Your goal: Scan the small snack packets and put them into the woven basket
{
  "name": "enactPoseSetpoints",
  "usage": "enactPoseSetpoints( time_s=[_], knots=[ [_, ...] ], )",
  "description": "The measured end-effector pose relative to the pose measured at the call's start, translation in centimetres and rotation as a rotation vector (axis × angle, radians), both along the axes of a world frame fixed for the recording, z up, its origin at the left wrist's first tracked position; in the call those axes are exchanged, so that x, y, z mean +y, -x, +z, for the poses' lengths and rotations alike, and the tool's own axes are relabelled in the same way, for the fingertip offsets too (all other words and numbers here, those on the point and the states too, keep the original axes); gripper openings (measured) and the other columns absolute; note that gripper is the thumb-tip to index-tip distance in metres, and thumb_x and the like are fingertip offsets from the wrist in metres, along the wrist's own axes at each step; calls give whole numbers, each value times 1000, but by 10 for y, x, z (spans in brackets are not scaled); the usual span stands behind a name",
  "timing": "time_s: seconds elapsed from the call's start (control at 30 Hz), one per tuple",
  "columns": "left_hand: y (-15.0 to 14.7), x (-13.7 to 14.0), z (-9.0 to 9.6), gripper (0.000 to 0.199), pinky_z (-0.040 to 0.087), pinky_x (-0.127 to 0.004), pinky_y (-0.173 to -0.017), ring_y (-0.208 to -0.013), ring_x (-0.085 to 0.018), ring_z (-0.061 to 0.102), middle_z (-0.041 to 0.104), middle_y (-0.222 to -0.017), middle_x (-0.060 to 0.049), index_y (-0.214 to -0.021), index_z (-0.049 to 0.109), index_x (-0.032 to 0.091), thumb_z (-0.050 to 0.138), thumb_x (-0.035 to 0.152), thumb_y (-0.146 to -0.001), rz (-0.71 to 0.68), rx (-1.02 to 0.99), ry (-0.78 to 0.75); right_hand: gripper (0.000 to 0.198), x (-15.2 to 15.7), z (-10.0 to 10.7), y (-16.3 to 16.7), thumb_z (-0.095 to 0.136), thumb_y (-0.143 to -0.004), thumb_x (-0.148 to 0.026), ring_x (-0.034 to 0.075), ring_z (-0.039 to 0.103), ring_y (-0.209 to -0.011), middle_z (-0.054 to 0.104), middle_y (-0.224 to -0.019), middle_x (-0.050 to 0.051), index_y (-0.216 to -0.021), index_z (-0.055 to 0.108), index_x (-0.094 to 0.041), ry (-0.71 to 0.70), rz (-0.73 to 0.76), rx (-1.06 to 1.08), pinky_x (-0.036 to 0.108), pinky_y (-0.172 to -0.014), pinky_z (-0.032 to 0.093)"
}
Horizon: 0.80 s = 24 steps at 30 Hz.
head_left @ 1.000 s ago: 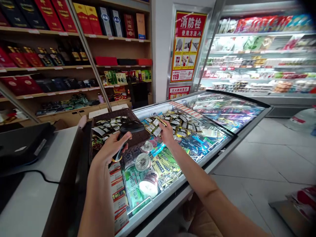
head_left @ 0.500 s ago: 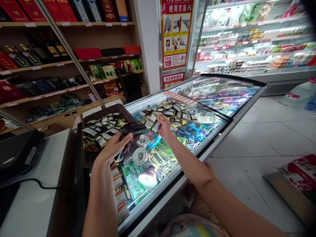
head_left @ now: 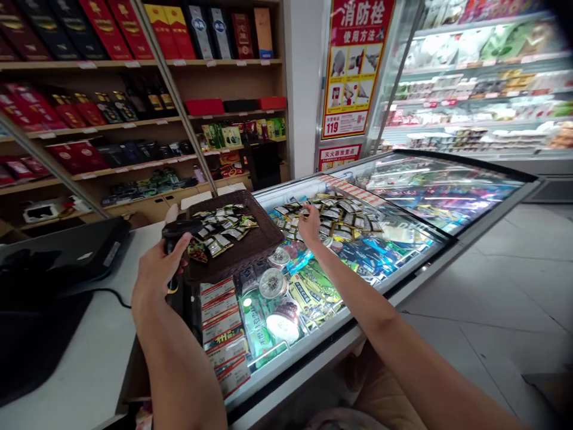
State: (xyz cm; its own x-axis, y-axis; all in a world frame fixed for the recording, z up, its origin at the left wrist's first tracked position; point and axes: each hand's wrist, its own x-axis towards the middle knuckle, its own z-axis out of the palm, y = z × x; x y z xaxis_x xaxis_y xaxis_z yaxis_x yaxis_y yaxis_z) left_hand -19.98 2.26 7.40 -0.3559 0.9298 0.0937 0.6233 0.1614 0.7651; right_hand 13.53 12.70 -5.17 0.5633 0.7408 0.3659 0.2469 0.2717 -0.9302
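My left hand [head_left: 154, 266] is wrapped round the handle of a black barcode scanner [head_left: 181, 229], raised beside the left rim of a brown wicker basket [head_left: 244, 263]. Several small dark foil packets [head_left: 219, 243] lie in that basket. At the near-left edge of a spread pile of similar packets [head_left: 344, 215], my right hand [head_left: 310, 226] has its fingers drawn together. Whatever is between those fingertips is too small to make out. The pile rests on the glass top of a lit chest freezer [head_left: 405, 298].
Tubs [head_left: 273, 282] and bagged goods show in the freezer. To the left, a white counter [head_left: 101, 352] carries a black device [head_left: 85, 257] with a cable. Shelves of boxes [head_left: 230, 63] stand behind, and a refrigerated display [head_left: 474, 101] is at the far right.
The scanner has swung left, away from between basket and pile, to the basket's left side. The packet seen in my right hand no longer shows clearly. My view has turned left.
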Motion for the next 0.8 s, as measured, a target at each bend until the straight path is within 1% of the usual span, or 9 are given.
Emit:
enactPoseSetpoints(
  time_s=[0.07,0.13,0.27,0.37,0.43,0.5,0.57,0.63,0.8],
  knots=[
    [19,-9,2,44,48,-30,-56,-57,-20,61,60,-56,0,-83,63,18,64,63,-80,125,-17,-18,27,5,8,18,52,-80,-13,27,45,-127,59,-122,12,-105,58,-22,-103,-14,-148,48,-118,24],
    [31,-18,3,39,48,-30,-53,-57,-21,62,61,-56,-1,-79,62,19,65,59,-79,205,-40,-18,24,11,17,48,52,-83,-12,29,49,-122,61,-117,12,-103,60,-21,-155,68,-262,47,-115,29],
    [47,-25,-4,41,46,-30,-47,-55,-23,63,62,-58,-3,-77,61,21,64,62,-77,248,-64,-6,27,17,30,132,48,-88,-9,27,60,-107,66,-108,11,-106,64,-20,-92,535,-501,42,-102,44],
    [62,-22,-18,45,48,-30,-49,-55,-22,63,64,-62,-3,-79,61,22,65,67,-74,224,-126,-70,42,15,32,196,47,-85,-1,25,56,-123,62,-128,11,-118,62,-21,-188,894,-792,39,-107,42],
    [72,-18,-28,48,50,-30,-51,-56,-22,63,65,-65,-4,-80,62,22,67,68,-72,200,-163,-94,38,12,29,231,53,-87,-6,27,54,-127,58,-136,13,-122,59,-20,-159,983,-863,41,-108,42],
    [78,-16,-34,49,50,-31,-51,-57,-23,64,66,-65,-4,-82,62,21,67,69,-71,191,-192,-96,37,11,24,256,66,-87,-25,32,55,-125,58,-133,18,-122,57,-18,24,927,-739,46,-104,46],
    [80,-15,-36,49,50,-30,-51,-57,-22,63,65,-65,-4,-81,62,21,68,69,-71,194,-216,-104,50,14,18,270,80,-75,-40,33,59,-115,64,-121,16,-115,58,-19,201,892,-502,46,-96,52],
    [78,-16,-35,48,49,-30,-51,-57,-22,63,65,-66,-4,-80,62,21,69,68,-71,191,-238,-115,46,18,14,274,86,-66,-37,28,64,-98,68,-100,9,-101,60,-22,334,927,-282,42,-84,58],
    [75,-12,-36,51,47,-30,-49,-56,-21,62,65,-67,-4,-78,62,21,69,71,-70,140,-269,-129,23,23,16,251,76,-64,-16,16,58,-60,60,-67,-2,-77,58,-22,628,970,99,36,-59,59]
  ],
)
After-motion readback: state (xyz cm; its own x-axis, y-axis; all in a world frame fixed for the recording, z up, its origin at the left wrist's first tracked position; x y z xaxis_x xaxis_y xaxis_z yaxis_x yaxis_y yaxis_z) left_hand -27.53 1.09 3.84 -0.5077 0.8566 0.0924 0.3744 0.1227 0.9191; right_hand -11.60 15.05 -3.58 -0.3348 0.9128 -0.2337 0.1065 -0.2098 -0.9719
